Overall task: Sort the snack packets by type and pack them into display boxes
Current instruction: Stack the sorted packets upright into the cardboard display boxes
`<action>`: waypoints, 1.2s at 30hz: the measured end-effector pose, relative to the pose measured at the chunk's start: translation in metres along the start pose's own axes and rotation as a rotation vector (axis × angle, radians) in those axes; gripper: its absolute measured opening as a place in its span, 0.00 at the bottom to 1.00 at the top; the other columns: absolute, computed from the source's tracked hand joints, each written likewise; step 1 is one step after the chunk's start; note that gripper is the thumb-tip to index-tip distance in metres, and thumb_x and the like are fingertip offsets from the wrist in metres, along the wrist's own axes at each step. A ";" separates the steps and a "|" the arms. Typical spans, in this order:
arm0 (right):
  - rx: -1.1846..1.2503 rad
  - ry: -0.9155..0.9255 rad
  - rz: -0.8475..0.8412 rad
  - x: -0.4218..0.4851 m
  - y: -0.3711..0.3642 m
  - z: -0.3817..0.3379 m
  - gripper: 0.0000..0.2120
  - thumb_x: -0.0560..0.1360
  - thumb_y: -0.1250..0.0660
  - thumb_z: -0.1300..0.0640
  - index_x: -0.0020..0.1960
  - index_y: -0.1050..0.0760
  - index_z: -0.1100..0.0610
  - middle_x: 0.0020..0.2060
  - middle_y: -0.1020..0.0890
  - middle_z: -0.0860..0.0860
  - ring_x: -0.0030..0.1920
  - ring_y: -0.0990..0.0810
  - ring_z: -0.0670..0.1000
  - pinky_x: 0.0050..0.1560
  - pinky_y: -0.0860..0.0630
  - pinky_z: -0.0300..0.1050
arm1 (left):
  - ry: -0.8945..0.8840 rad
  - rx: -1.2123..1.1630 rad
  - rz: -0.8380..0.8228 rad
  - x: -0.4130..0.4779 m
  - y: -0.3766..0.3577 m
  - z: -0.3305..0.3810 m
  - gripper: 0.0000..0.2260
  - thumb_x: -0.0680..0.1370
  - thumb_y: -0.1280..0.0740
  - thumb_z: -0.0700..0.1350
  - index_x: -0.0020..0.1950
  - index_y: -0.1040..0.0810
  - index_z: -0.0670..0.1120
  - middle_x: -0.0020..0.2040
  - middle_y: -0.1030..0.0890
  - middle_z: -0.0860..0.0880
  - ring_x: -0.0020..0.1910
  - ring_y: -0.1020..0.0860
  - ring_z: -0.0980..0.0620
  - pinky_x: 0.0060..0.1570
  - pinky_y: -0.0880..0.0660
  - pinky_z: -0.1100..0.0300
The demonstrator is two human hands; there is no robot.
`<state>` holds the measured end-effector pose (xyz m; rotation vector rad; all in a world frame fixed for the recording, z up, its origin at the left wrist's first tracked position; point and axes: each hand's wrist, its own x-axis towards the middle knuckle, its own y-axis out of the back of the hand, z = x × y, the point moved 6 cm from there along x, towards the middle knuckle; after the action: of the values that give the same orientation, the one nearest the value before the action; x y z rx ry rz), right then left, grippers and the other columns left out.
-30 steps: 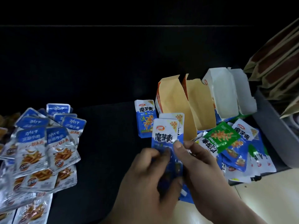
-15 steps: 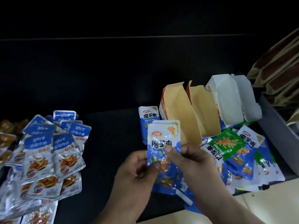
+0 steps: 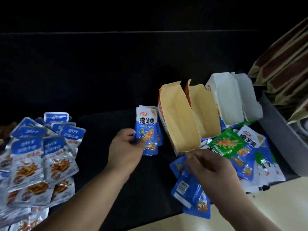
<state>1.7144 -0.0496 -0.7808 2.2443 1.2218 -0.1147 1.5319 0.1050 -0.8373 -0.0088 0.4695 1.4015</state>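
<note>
Before the brown-lined box (image 3: pixel 179 117), the right hand (image 3: pixel 210 169) has left the shared stack for loose blue packets (image 3: pixel 185 189), fingers curled, grip hidden. Left of the box, the left hand (image 3: pixel 125 147) now clasps the blue packet stack (image 3: pixel 147 129) alone. Far left of it, silver packets (image 3: pixel 26 164) are cut off.
</note>
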 end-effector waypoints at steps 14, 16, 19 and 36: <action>-0.375 0.273 0.265 -0.007 0.063 0.060 0.08 0.73 0.24 0.56 0.51 0.16 0.47 0.50 0.18 0.43 0.51 0.17 0.52 0.50 0.19 0.55 | -0.445 0.395 -0.001 -0.065 -0.004 -0.001 0.10 0.77 0.26 0.41 0.57 0.17 0.52 0.55 0.20 0.58 0.55 0.21 0.63 0.54 0.24 0.64; -0.534 0.382 0.291 -0.011 0.058 0.064 0.11 0.73 0.24 0.57 0.55 0.16 0.51 0.58 0.19 0.49 0.59 0.20 0.59 0.54 0.20 0.54 | -0.581 0.455 -0.156 -0.098 -0.035 -0.006 0.08 0.78 0.28 0.49 0.56 0.15 0.51 0.58 0.20 0.59 0.57 0.21 0.61 0.57 0.24 0.64; -0.668 0.386 0.222 -0.007 0.052 0.081 0.20 0.76 0.27 0.54 0.68 0.20 0.49 0.72 0.25 0.53 0.76 0.32 0.61 0.69 0.27 0.59 | -0.707 0.713 -0.370 -0.132 -0.095 -0.018 0.29 0.73 0.34 0.66 0.65 0.18 0.49 0.70 0.22 0.50 0.68 0.24 0.50 0.64 0.22 0.53; -0.446 0.380 0.279 -0.001 0.070 0.077 0.17 0.76 0.26 0.60 0.63 0.18 0.50 0.66 0.21 0.52 0.67 0.23 0.59 0.61 0.22 0.54 | -0.605 0.734 -0.466 -0.137 -0.064 0.011 0.25 0.79 0.38 0.42 0.75 0.30 0.58 0.60 0.19 0.60 0.53 0.19 0.59 0.47 0.26 0.64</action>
<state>1.7842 -0.1192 -0.8132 2.0555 0.9759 0.6545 1.5836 -0.0328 -0.8001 0.8279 0.4098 0.6613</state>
